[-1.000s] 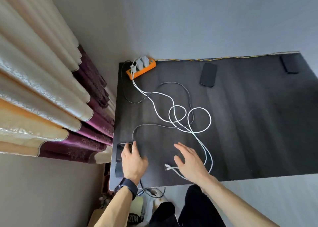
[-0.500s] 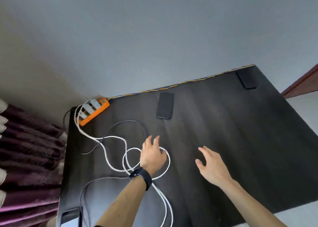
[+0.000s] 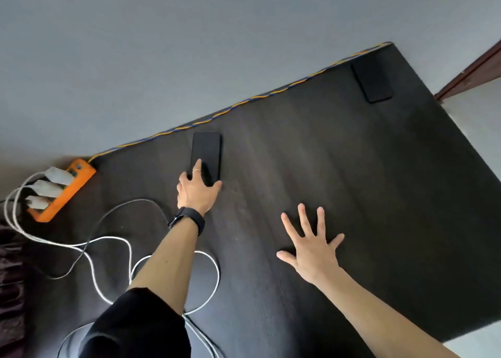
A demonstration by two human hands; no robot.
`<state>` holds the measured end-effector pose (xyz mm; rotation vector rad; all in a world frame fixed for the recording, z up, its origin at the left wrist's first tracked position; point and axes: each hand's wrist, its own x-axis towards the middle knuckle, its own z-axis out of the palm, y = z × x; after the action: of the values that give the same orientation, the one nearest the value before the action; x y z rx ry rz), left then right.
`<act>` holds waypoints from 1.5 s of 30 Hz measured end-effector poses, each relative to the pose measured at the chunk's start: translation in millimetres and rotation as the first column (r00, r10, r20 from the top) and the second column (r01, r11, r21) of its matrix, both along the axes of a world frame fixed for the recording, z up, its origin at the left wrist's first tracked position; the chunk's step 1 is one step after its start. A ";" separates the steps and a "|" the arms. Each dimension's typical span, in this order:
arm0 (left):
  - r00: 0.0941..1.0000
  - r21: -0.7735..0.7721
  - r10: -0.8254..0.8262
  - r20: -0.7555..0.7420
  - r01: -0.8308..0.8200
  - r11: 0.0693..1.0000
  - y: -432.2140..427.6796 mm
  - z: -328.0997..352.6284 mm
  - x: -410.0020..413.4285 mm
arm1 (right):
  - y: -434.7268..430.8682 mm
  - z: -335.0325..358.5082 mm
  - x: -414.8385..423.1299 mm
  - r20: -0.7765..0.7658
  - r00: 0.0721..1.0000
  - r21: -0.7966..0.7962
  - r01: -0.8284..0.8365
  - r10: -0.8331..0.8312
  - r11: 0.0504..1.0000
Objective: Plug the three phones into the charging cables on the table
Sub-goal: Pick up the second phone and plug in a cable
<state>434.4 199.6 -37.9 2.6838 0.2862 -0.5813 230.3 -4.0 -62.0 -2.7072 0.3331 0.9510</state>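
Two phones visible on the dark counter: near phone upper centre of frame, close to the counter's far edge; far phone upper right, near the far corner, well apart from both hands. Both lie flat, screens dark. A third phone can't be made out in this view

One orange power strip at left of frame on the counter's far-left corner, three white chargers plugged into it. Cables: white cables run from the chargers and loop across lower-left of frame; at least one thinner dark cable arcs through the same area. Exact cable count unclear, they overlap and pass under the left arm. Plug ends not visible

Left hand is on the near phone's lower end: one finger laid on the screen, thumb against the lower-right corner, other fingers at the left edge. Partly closed around the phone's end; phone looks flat on the counter, can't tell if it's lifted at all. Black watch on the left wrist, black sleeve lower on that arm

Right hand is centre-right of frame, fingers spread wide, palm down on or just above bare counter, holding nothing. Near phone is up-left of it, far phone up-right, neither close

Striped cord runs along the counter's far edge against the grey wall
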 end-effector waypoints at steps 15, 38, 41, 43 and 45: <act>0.891 -0.500 0.224 -0.395 -0.413 0.761 -22.8 69.4 -130.1 | -9.0 47.8 16.7 -0.122 0.917 0.331 0.399 -0.381 0.855; 0.725 -0.682 0.206 -0.658 -0.689 0.244 336.2 85.3 -370.4 | 315.6 105.9 -134.9 -0.348 0.874 0.688 0.484 -0.340 0.540; 0.652 -0.665 0.378 -0.657 -0.738 0.115 376.5 85.1 -383.1 | 328.8 90.3 -139.1 -0.131 0.976 0.491 0.218 -0.176 0.843; 0.618 -0.677 0.439 -0.652 -0.735 0.028 395.4 83.8 -386.4 | 330.0 77.6 -145.3 -0.060 0.997 0.361 0.074 -0.056 0.929; 0.596 -0.683 0.458 -0.660 -0.730 -0.033 409.7 78.7 -391.2 | 335.1 68.2 -156.3 -0.023 0.997 0.275 -0.071 0.080 0.959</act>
<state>43.2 609.2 40.7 1.0402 0.8450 -0.5049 74.0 331.1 6.1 -2.4683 0.0953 0.9848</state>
